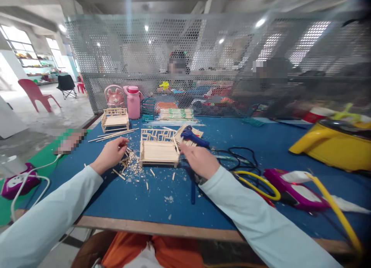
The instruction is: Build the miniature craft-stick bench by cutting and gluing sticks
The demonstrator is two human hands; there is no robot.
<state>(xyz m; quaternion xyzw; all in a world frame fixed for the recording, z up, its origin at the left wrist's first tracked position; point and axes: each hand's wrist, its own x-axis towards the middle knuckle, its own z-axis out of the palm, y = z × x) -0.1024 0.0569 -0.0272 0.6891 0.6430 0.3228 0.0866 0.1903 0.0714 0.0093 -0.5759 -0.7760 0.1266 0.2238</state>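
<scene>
A miniature wooden bench [160,150] made of thin sticks stands upright, its lattice back away from me. My right hand [200,159] is at the bench's right armrest, fingers closed on its edge. A tool with a blue handle [193,190] lies partly hidden under that wrist. My left hand [113,154] hovers left of the bench, apart from it, with thumb and fingers pinched together; whatever they hold is too small to make out. Below it spreads a pile of short stick offcuts [131,163]. A blue glue gun [193,136] lies just behind my right hand.
A second miniature bench [115,120] and long thin sticks [113,135] are at the back left, near a pink bottle [133,103]. Cables and a purple power strip [298,190] lie right, before a yellow container [333,146]. A perforated metal screen [203,63] closes the far edge.
</scene>
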